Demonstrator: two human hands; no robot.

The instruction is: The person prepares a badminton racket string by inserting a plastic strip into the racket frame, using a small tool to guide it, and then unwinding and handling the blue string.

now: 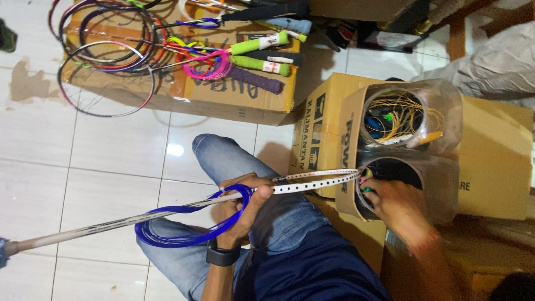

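- The left hand [241,209] gripped a white racket [167,214] where the shaft met the unstrung frame, fingers curled round it and thumb lying along the frame.
- A coil of blue string [184,226] looped round the shaft just beside that hand, part of it passing under the fingers.
- A black watch [222,257] sat on the left wrist.
- The right hand [393,203] reached to the far tip of the frame, at the mouth of a clear jar [440,184]; its fingers were bent there, but whether they pinched anything could not be told.
- Small green and pink bits [366,179] showed at those fingertips, too small to identify.
- A second jar [446,111], just beyond the right hand, held tangled yellow string [401,114].
- Both jars lay on their sides among cardboard boxes [496,161] around the right hand.
- The racket ran across the person's jeans [234,159], its handle end well away from the left hand, over white tiles [83,167].
- Well beyond the left hand, a flat box [234,100] carried a heap of rackets [111,50] with green, purple and black grips.
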